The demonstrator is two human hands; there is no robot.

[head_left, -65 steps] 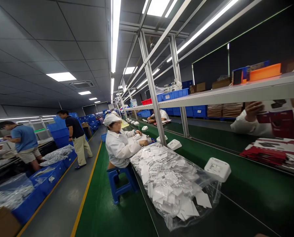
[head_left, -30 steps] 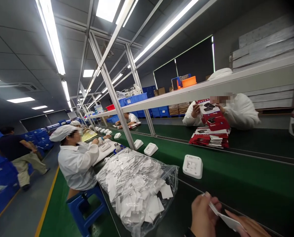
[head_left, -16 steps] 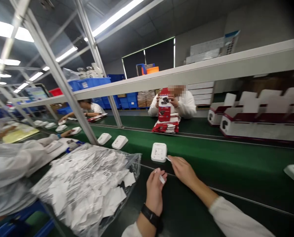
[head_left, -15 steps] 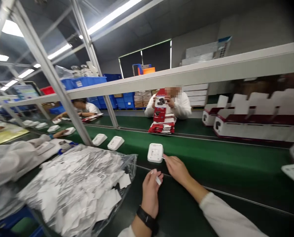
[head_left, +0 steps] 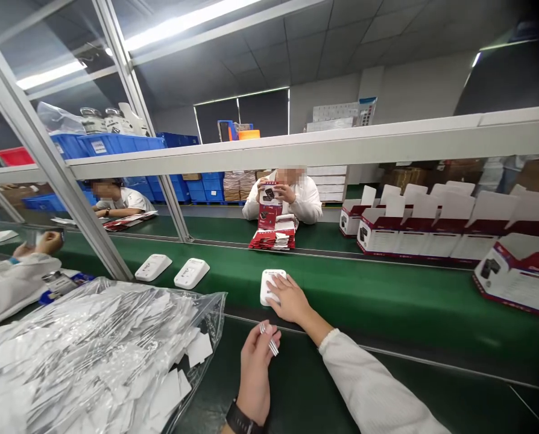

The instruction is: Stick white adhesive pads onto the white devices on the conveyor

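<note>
My right hand [head_left: 290, 299] lies on a white square plastic device [head_left: 266, 278] with rounded corners, its fingers spread flat over the top. The device rests on the green conveyor belt [head_left: 387, 313], partly hidden under the fingers. Closer to me, above the dark table edge, my left hand [head_left: 257, 364] is closed, pinching a few thin white strips [head_left: 269, 339] between thumb and fingers; what exactly they are is too small to tell. A black watch is on the left wrist.
Left of my hands lies an open clear bag [head_left: 217, 307] full of white paper slips [head_left: 93, 337]. Two more white devices [head_left: 192, 273] sit on the belt. Open cartons [head_left: 409, 232] stand at right. A person [head_left: 308, 199] opposite handles red packaging; co-worker hands [head_left: 43, 244] are at left.
My right hand has moved from the device's right edge to lie over its top. In my left hand, the white strips have turned and show more clearly. The view has swung right.
</note>
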